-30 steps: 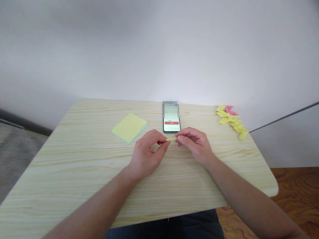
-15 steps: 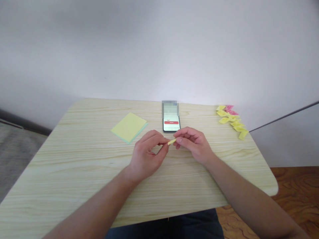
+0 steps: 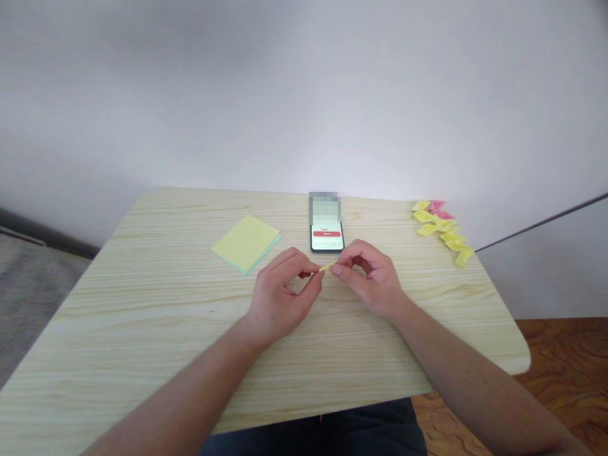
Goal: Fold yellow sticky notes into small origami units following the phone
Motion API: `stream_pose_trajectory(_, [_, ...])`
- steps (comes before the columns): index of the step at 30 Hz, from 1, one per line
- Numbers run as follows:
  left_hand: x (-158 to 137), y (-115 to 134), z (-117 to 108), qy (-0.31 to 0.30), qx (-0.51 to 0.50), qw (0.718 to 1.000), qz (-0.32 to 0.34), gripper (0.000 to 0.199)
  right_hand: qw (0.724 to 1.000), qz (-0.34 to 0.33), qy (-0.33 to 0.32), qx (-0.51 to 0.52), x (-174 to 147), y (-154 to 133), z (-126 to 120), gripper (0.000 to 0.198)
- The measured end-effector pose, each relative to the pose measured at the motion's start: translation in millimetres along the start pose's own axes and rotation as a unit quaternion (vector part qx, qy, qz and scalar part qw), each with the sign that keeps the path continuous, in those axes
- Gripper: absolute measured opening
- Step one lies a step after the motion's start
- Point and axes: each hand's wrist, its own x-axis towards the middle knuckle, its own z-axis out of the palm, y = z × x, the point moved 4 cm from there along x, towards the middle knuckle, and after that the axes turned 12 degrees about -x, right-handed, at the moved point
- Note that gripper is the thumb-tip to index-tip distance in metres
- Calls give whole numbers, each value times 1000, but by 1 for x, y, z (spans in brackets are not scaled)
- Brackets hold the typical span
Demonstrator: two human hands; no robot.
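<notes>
A: Where's the yellow strip (image 3: 327, 266)?

B: Just right of the frame's centre and a little below it, slanting between the two hands, near the lower end of the phone (image 3: 327, 243).

A: And the grip?

B: The left hand (image 3: 282, 294) has thumb and fingertips clamped on its lower-left end. The right hand (image 3: 373, 282) seems pinched on the upper-right end; how firmly, I can't tell.

A: How would it handle?

B: It looks like folded paper, so I'd guess almost weightless, slightly springy, hardly slippery, easily creased. Fingertips at both ends, lightly, suit it best.

A: The surface?

B: A pale wood-grain counter (image 3: 190, 354) across the lower frame. Left of centre lies a paper stack (image 3: 246, 243), yellow over green; at the right, folded paper pieces (image 3: 453, 241), yellow and pink.

A: And the room?

B: A pale wall (image 3: 304, 95) fills the upper frame; a brown, grained floor (image 3: 565, 361) shows lower right.
</notes>
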Motion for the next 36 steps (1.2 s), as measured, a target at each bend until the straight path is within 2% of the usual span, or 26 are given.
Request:
stream_pose_trajectory(4, [0, 0, 1, -10, 2, 1000, 7, 13, 999, -18, -8, -34, -1, -3, 0, 13])
stream_pose_trajectory(14, [0, -3, 1, -36, 8, 999, 17, 10, 999, 0, -35, -22, 0, -1, -3, 10])
stream_pose_trajectory(18, [-1, -5, 1, -35, 20, 999, 27, 12, 999, 11, -26, -37, 0, 1, -4, 11])
stream_pose_trajectory(22, [-3, -8, 2, -35, 28, 999, 26, 12, 998, -7, -18, -64, 1, -1, -4, 10])
stream_pose_trajectory(31, [-5, -11, 2, -14, 31, 999, -20, 7, 996, -53, -18, -66, 2, -8, -4, 7])
stream_pose_trajectory(36, [-4, -13, 2, 4, 11, 998, -64, 6, 994, -76, -19, -71, 0, -6, -3, 14])
